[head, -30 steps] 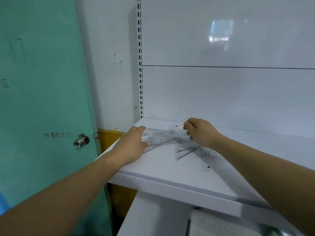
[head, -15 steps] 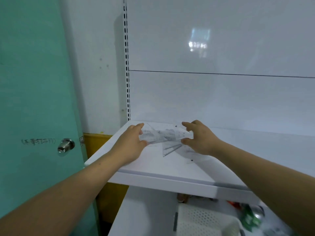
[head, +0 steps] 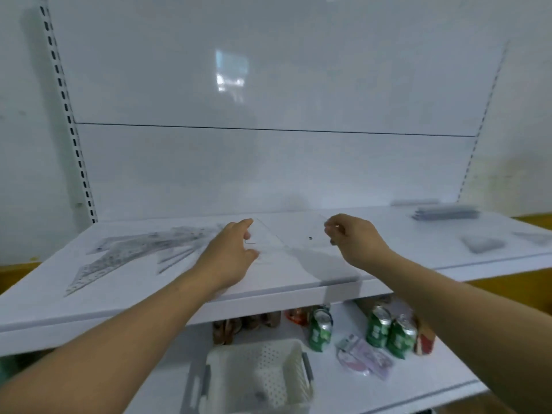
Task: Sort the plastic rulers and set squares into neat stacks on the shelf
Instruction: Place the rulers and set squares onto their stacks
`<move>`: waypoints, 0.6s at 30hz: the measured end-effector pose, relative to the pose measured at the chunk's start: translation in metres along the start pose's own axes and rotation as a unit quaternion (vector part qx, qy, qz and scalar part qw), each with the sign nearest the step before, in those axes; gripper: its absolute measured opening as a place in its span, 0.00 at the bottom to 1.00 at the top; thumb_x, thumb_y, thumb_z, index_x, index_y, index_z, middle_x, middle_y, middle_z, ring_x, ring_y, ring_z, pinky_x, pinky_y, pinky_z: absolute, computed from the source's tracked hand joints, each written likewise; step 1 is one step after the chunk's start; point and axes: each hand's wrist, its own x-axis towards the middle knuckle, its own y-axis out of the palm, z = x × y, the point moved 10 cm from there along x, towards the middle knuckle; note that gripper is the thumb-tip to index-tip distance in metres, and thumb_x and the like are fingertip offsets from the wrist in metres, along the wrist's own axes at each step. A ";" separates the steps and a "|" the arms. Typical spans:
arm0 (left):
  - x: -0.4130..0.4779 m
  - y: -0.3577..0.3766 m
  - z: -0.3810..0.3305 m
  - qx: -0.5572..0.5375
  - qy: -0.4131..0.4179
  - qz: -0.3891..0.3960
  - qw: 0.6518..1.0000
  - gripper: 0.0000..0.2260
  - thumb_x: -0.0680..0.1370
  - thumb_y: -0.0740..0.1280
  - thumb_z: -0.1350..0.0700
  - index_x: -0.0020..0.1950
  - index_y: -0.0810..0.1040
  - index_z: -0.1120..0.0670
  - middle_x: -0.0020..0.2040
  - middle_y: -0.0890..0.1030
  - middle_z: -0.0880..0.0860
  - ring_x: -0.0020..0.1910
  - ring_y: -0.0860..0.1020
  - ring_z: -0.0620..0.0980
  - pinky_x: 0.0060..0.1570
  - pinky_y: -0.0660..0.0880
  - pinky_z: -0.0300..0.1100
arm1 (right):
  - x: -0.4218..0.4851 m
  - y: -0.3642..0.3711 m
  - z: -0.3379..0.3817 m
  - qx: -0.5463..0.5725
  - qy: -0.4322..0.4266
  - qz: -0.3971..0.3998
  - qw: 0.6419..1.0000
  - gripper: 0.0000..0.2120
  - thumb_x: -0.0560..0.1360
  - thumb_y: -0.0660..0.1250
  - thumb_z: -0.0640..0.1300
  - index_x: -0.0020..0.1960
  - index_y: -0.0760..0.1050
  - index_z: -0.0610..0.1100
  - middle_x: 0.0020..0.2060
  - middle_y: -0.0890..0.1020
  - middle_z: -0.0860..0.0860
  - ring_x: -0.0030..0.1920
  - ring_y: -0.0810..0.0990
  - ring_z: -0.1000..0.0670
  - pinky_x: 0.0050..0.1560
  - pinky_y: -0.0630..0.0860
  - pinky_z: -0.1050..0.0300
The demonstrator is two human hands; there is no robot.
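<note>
Both hands [head: 233, 258] [head: 355, 242] now rightward, pinching one clear triangular set square [head: 277, 239] above shelf [head: 134, 300].

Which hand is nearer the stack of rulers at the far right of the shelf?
The right hand. It hovers mid-shelf, well left of the stack of rulers; the left hand is farther left still, beside the scattered set squares.

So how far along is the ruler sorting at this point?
Partly done. A neat stack already sits at the far right of the shelf. In hand: the left hand and right hand hold a clear set square between them. Left: the fanned pile on the left and loose pieces on the right.
</note>
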 end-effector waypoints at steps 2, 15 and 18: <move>0.003 0.028 -0.039 0.001 0.022 0.020 1.000 0.27 0.79 0.64 0.55 0.75 0.58 0.50 0.64 0.69 0.48 0.50 0.70 0.47 0.55 0.68 0.39 | -0.015 -0.032 -0.036 0.023 0.032 -0.014 0.999 0.16 0.81 0.55 0.45 0.67 0.70 0.46 0.46 0.81 0.48 0.45 0.77 0.49 0.47 0.72 0.57; -0.004 0.221 -0.290 -0.010 0.098 0.079 0.992 0.28 0.79 0.63 0.53 0.76 0.57 0.52 0.66 0.70 0.52 0.58 0.73 0.52 0.58 0.67 0.41 | -0.134 -0.200 -0.268 -0.069 0.090 0.000 0.994 0.36 0.78 0.64 0.52 0.78 0.48 0.47 0.53 0.78 0.47 0.43 0.73 0.54 0.46 0.68 0.59; -0.002 0.248 -0.319 -0.002 0.097 0.081 0.992 0.28 0.79 0.64 0.54 0.76 0.56 0.52 0.67 0.70 0.52 0.59 0.73 0.53 0.59 0.68 0.42 | -0.146 -0.221 -0.301 -0.039 0.094 -0.015 0.995 0.33 0.78 0.64 0.49 0.76 0.51 0.47 0.41 0.77 0.52 0.38 0.75 0.56 0.38 0.69 0.62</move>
